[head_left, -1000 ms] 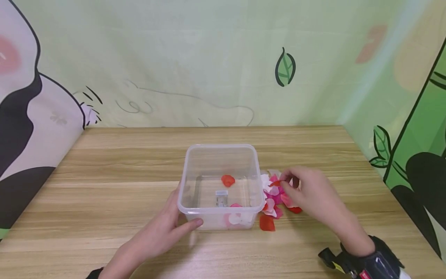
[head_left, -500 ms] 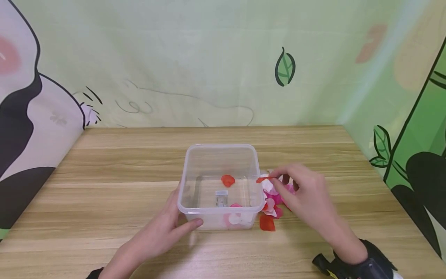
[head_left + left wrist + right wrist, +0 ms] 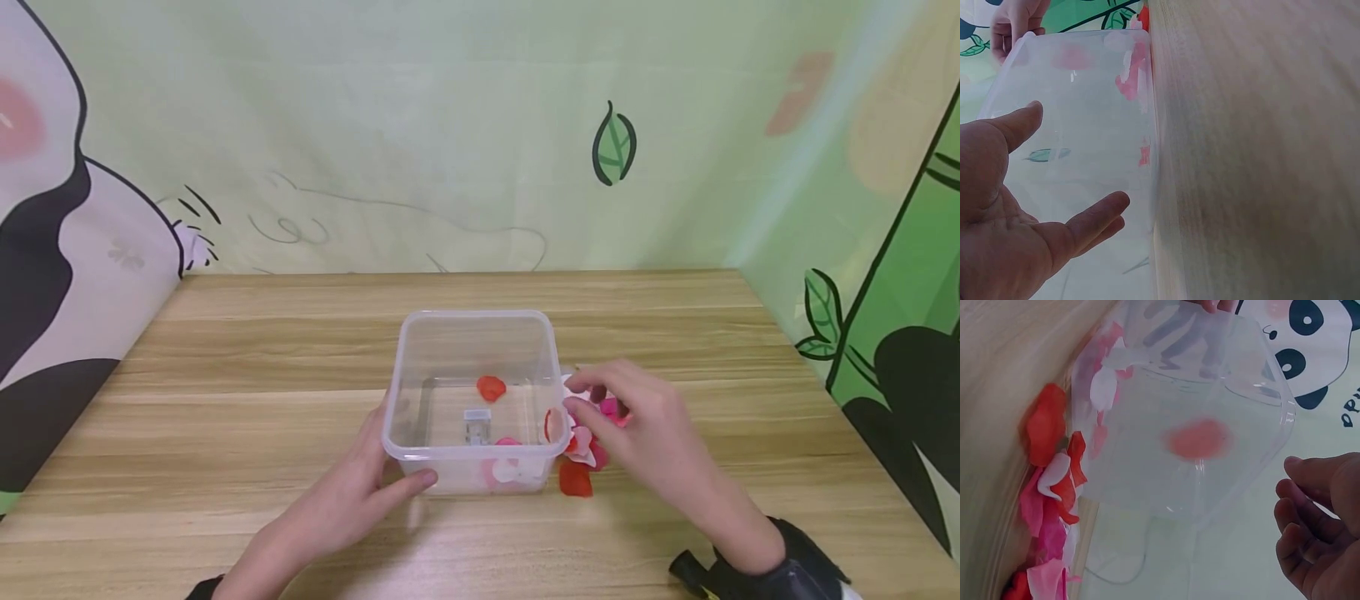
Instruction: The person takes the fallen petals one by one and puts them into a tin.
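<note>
A clear plastic box (image 3: 468, 452) stands on the wooden table. My left hand (image 3: 348, 492) rests against its left side, thumb near the front corner; in the left wrist view the fingers are straight and spread along the wall. Just outside the right rim is my right hand (image 3: 637, 417), thumb and index finger slightly apart with nothing between them. A red petal (image 3: 552, 425) is inside by the right wall, seen blurred through the plastic in the right wrist view. Another red petal (image 3: 491, 388) lies on the box floor, and pink and white petals (image 3: 506, 468) sit near the front.
A pile of red, pink and white petals (image 3: 1047, 534) lies against the box's right side, partly hidden by my right hand in the head view. One red petal (image 3: 575, 479) lies at the pile's front. A printed cloth (image 3: 420, 150) hangs behind the table.
My right hand has carried a red petal left from the pile to the rim and let it go; the petal is now inside the box. My left hand and the box have stayed put.
</note>
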Available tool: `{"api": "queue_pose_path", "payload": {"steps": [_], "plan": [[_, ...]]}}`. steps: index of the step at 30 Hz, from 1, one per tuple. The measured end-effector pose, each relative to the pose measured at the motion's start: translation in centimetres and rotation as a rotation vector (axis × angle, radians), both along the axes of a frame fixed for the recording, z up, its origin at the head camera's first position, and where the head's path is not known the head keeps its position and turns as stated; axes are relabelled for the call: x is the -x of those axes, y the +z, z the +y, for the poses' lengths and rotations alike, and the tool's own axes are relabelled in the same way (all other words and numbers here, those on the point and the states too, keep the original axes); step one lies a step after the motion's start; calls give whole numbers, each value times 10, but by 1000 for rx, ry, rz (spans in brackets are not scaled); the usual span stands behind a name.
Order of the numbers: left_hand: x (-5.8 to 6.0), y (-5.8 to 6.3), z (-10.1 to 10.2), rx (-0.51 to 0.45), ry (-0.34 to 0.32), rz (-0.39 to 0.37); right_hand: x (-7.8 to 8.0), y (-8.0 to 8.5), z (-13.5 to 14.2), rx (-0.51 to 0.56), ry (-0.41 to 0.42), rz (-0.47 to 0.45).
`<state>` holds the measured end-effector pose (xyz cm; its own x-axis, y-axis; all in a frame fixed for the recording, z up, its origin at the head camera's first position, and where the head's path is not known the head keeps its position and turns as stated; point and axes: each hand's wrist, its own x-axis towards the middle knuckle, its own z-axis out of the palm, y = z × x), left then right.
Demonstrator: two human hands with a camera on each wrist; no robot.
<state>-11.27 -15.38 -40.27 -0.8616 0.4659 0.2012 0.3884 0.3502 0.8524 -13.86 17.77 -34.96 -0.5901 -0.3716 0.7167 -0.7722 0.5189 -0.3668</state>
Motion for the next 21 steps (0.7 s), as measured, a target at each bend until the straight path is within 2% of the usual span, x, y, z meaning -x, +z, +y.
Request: {"api": "queue_pose_path", "payload": {"steps": [7, 13, 17, 21], "plan": [[0, 0, 0, 25, 8, 21, 4, 3, 11, -68, -150, -63], [0, 0, 0, 27, 7, 21, 13, 3, 23, -171, -289, -130], [0, 0, 0, 14, 4, 3, 19, 2, 31, -249, -353, -269], [-1, 1, 1, 5, 5, -17, 25, -1, 38, -366, -392, -468]]}}
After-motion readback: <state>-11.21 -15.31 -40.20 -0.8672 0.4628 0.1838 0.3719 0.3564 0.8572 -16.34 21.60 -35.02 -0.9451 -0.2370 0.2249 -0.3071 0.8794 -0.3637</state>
